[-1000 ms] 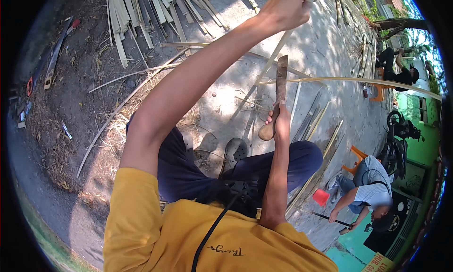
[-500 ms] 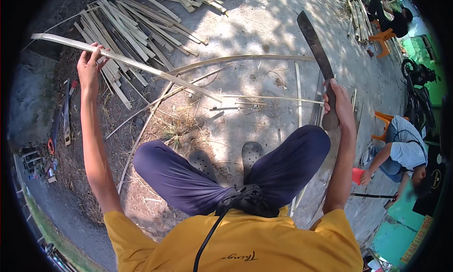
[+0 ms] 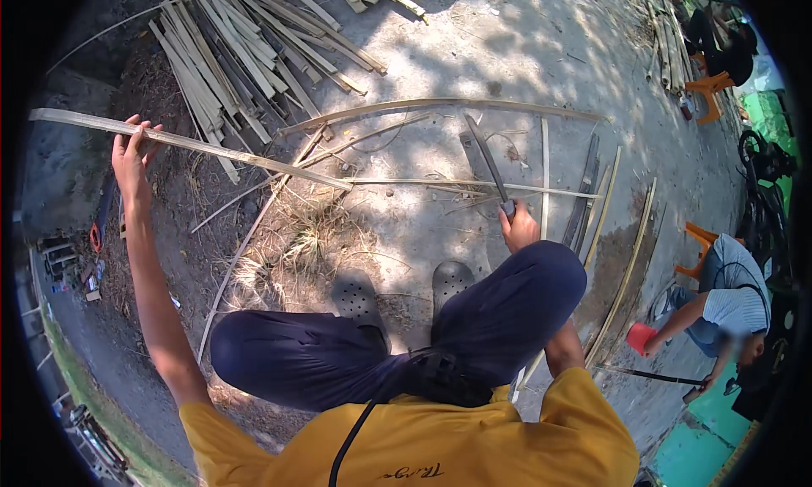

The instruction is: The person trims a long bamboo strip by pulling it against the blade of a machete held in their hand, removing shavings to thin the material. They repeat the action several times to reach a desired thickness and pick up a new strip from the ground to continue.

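Observation:
My left hand (image 3: pixel 133 167), raised at the left, grips a long pale bamboo strip (image 3: pixel 237 155) between thumb and fingers. The strip slants down to the right, and its far-left end sticks out past my hand. In front of my right knee, my right hand (image 3: pixel 519 228) is closed round the handle of a machete (image 3: pixel 488 157). Its dark blade points forward and slightly left, apart from the held strip. My right forearm is partly hidden behind the knee. Thin bamboo strips (image 3: pixel 474 183) lie on the ground under and around the blade.
A large pile of split bamboo (image 3: pixel 245 60) lies ahead at the left. Dry grass (image 3: pixel 309 238) grows before my feet. At the right, a person in a striped shirt (image 3: pixel 734 276) holds a red container (image 3: pixel 640 337); another sits on an orange stool (image 3: pixel 710 85) farther off.
My right hand has come down and left with the machete, its blade now tilted farther forward and lower. My left hand has shifted left and slightly down, carrying the bamboo strip.

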